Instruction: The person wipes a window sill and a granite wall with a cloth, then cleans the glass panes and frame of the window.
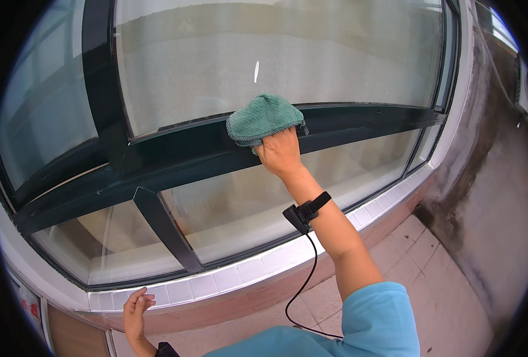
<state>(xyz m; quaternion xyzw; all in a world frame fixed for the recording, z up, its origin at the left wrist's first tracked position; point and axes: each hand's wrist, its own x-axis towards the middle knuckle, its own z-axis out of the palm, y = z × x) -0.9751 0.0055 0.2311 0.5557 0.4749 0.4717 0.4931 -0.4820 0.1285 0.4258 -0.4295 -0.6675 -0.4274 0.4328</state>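
A green cloth [264,117] with a checked edge covers most of the fingers of my right hand [279,151]. My right hand holds it against the dark green crossbar [353,125] of a window frame, and its upper part overlaps the lower edge of the large glass pane [282,58]. Lower left, my left hand [138,308] is raised with nothing in it, its fingers bent and apart, close to the silvery window sill [219,282]. Whether it touches the sill I cannot tell.
Smaller panes [228,209] lie below the crossbar, divided by a dark mullion [168,230]. A black cable [312,267] hangs from the strap device [306,212] on my right wrist. A stained wall [482,178] stands at the right, above a tiled floor [406,254].
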